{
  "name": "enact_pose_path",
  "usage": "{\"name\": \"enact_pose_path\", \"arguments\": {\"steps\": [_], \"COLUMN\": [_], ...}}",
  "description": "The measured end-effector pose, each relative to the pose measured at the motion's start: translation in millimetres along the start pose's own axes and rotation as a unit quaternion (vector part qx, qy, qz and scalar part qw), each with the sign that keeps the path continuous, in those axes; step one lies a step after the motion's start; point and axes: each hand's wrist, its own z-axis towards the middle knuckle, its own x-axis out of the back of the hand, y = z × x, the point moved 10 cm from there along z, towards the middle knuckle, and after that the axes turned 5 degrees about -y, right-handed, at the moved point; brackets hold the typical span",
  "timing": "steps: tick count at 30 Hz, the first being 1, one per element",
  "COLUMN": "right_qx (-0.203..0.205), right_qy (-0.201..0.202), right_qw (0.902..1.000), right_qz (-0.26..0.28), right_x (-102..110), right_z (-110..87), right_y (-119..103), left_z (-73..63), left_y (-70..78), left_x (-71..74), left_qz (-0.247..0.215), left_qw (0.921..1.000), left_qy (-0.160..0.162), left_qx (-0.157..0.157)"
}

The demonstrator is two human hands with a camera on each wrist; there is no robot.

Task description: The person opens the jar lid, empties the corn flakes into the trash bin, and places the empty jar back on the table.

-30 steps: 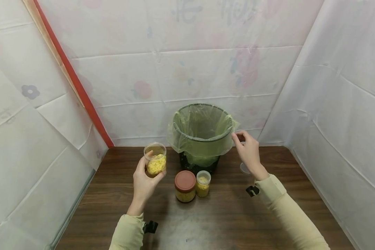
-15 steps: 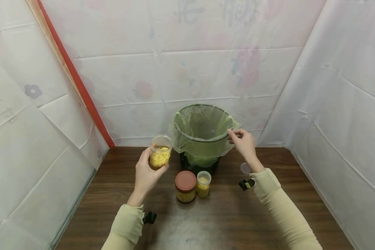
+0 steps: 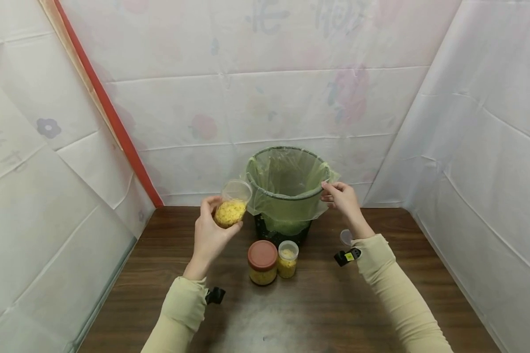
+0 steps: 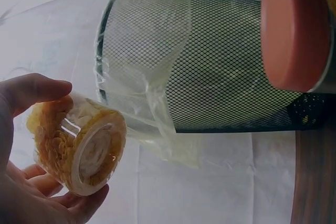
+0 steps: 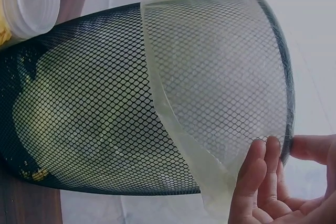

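My left hand (image 3: 209,235) grips a clear plastic jar (image 3: 236,193) part-filled with yellow flakes. The jar leans to the right, its mouth beside the left rim of a dark mesh trash bin (image 4: 226,61). In the left wrist view the jar's bottom faces the camera, thumb on one side and fingers on the other. A pale green bag (image 3: 287,208) lines the bin and folds over its rim. At the bin's right rim, my right hand (image 3: 344,201) pinches the edge, thumb at the rim and fingertips against the bag outside (image 5: 262,156).
In front of the bin stand a jar with a reddish-brown lid (image 3: 262,256) and a smaller jar of yellow bits (image 3: 287,262). A clear round lid (image 3: 346,238) lies on the wooden table (image 3: 318,304) by the right wrist. White sheeting (image 3: 181,113) surrounds the table.
My left hand has moved up and right toward the bin, and the jar has tilted further. The right hand has shifted slightly left onto the bin's rim.
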Motion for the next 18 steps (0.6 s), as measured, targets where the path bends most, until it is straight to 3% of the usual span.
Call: {"name": "enact_pose_path", "arguments": {"steps": [12, 18], "right_qx": [-0.003, -0.003], "right_qy": [-0.01, -0.019], "right_qw": [0.9968, 0.995], "right_qz": [0.079, 0.098], "right_x": [-7.2, -11.6], "right_z": [5.8, 4.5], "right_y": [2.0, 3.2], "left_z": [13.2, 16.5], "left_y": [12.0, 17.7], "left_x": [-2.4, 0.2], "left_qz": [0.008, 0.008], "left_qw": [0.9996, 0.9989], "left_qy": [0.002, 0.019], "left_qx": [-0.027, -0.043]}}
